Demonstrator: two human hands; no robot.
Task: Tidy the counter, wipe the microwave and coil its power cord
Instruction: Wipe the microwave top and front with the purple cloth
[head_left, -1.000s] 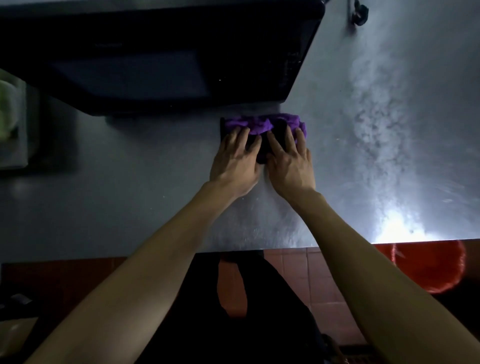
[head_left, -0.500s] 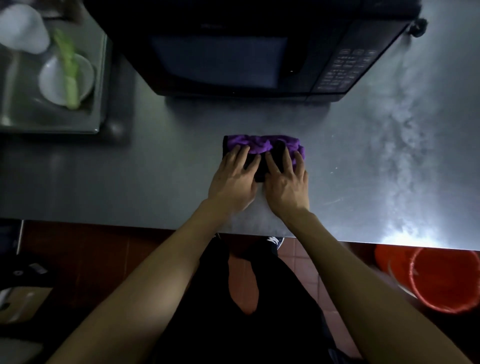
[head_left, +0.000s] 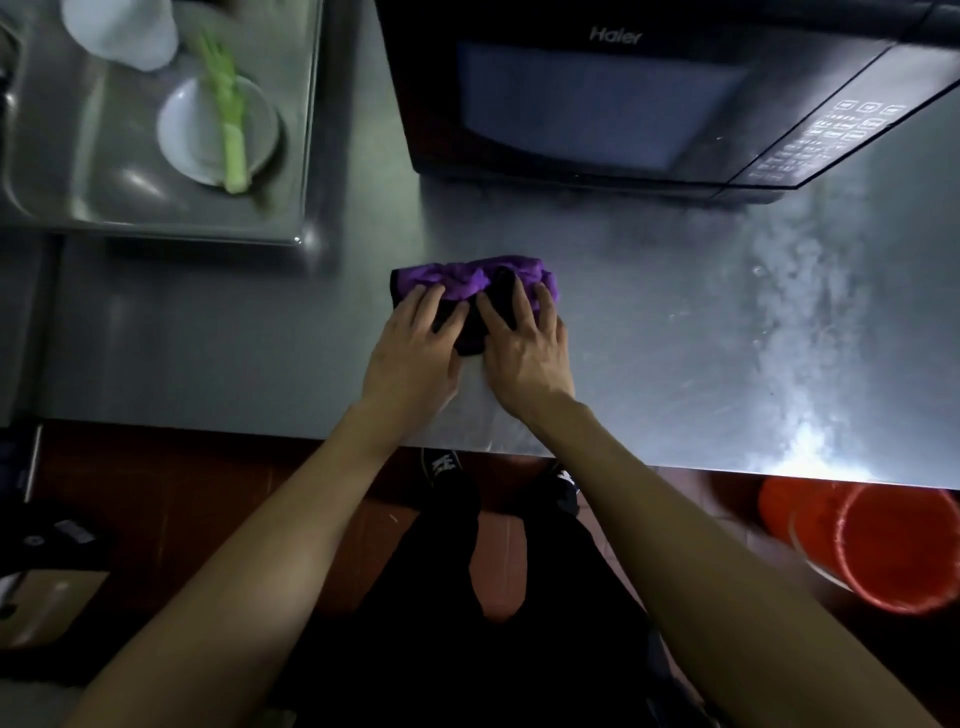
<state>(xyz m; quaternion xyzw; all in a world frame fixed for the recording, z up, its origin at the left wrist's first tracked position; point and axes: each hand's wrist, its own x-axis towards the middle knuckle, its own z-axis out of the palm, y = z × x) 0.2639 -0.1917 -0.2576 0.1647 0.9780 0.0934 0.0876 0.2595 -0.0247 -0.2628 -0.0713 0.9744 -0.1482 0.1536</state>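
A bunched purple and black cloth (head_left: 470, 278) lies on the steel counter (head_left: 675, 332), in front of the black microwave (head_left: 623, 98). My left hand (head_left: 415, 348) and my right hand (head_left: 524, 345) lie side by side on the near half of the cloth, fingers straight and spread, pressing it flat on the counter. The microwave's door is closed and its keypad (head_left: 826, 140) faces right. No power cord shows in this view.
A steel sink tray (head_left: 291, 156) at the back left holds a white plate (head_left: 179, 140) with a green stalk (head_left: 228, 119) and a white cup (head_left: 119, 26). An orange bucket (head_left: 883, 551) stands on the floor at the right, below the counter edge.
The view has tilted so that the microwave front, sink tray and bucket come into sight. Both hands stay pressed on the cloth in the same spot.
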